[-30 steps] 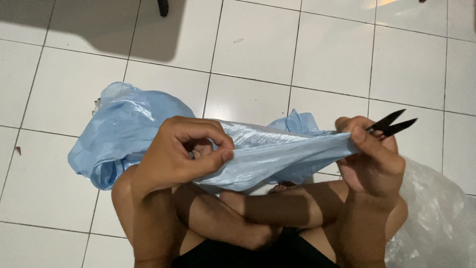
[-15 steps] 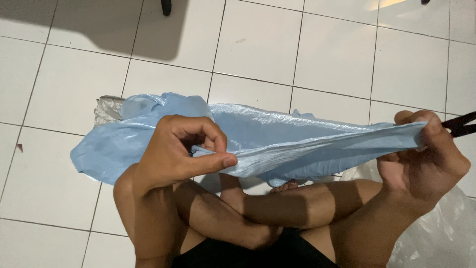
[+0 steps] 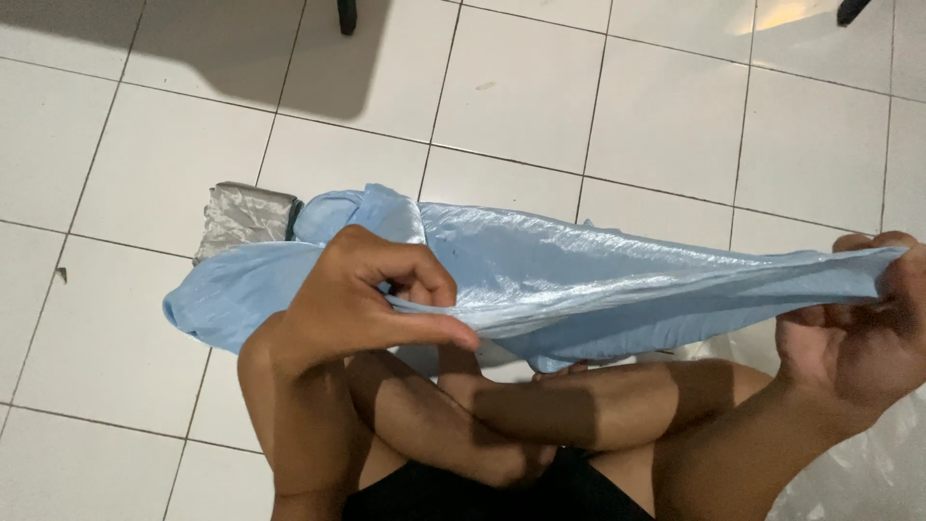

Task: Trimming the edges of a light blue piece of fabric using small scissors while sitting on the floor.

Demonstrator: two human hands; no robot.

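From the head view, one light blue cloth (image 3: 540, 280) stretches above the crossed legs between two hands: left hand (image 3: 362, 304) pinches its edge, right hand (image 3: 863, 323) grips its end. One grey cloth (image 3: 241, 217) lies behind. Compared with before, the cloth is pulled wider and the black snips have left the frame.

A light blue, glossy cloth (image 3: 540, 280) stretches across the middle of the frame, pulled into a long, taut band with fine lengthwise creases. Its right end is pinched at the right edge of the frame; nearer the centre its lower edge is gripped between thumb and fingers (image 3: 424, 280). The left part hangs loose in soft folds, bunched toward the left of centre above the white tiled floor (image 3: 656, 125).
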